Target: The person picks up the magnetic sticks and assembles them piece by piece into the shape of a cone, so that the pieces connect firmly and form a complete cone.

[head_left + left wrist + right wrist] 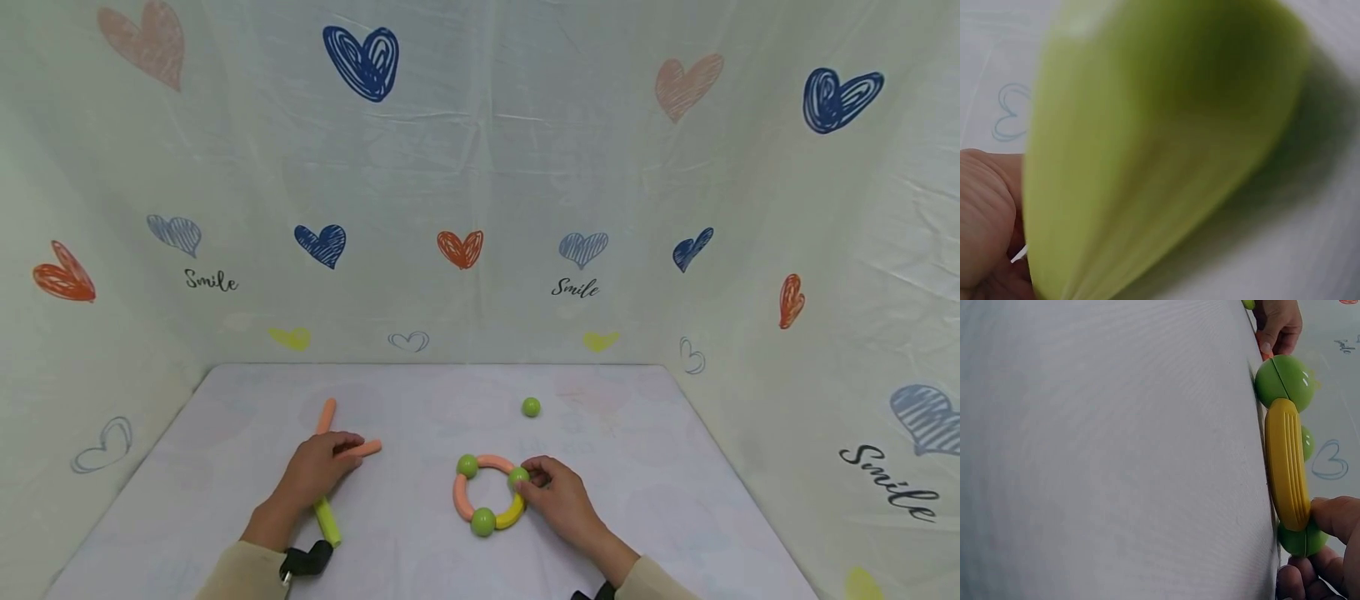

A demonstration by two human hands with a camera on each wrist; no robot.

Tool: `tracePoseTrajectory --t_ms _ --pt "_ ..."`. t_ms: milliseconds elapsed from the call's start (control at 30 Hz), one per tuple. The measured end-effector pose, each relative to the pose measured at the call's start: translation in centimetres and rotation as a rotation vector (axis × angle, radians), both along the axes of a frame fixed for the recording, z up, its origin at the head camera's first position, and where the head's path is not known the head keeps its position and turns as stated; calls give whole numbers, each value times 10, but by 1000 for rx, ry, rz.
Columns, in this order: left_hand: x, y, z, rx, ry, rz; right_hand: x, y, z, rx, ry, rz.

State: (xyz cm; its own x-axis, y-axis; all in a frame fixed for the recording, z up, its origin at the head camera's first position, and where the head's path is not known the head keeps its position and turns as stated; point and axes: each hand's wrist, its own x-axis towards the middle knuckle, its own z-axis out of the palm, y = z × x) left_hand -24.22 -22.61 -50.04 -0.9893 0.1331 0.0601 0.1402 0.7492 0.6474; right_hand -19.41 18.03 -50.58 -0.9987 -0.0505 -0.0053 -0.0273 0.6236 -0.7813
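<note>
A ring lies on the table, made of curved orange pieces [460, 497], a curved yellow piece [511, 513] and green balls [483, 522] at the joints. At its right side my right hand [558, 500] pinches a green ball [518, 477] between thumb and fingers; the right wrist view shows this ball [1302, 540] at the yellow piece's [1287, 464] end. To the left, my left hand [318, 467] grips a short orange stick [363, 450]. Another orange stick [327, 416] lies just beyond it. A yellow-green stick [327, 523] lies under the left wrist, large and blurred in the left wrist view.
A loose green ball [531, 407] lies farther back on the white table [420, 400]. A white curtain [517, 183] printed with hearts encloses the table at the back and both sides.
</note>
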Motion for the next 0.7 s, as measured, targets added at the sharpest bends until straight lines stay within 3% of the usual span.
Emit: tracePoseTrajectory --t_ms 433,700 --pt "1 6 12 116 -63 90 0 0 -1 0 -12 3" --pt "4 6 14 171 -24 119 0 0 -1 1 -13 -2"
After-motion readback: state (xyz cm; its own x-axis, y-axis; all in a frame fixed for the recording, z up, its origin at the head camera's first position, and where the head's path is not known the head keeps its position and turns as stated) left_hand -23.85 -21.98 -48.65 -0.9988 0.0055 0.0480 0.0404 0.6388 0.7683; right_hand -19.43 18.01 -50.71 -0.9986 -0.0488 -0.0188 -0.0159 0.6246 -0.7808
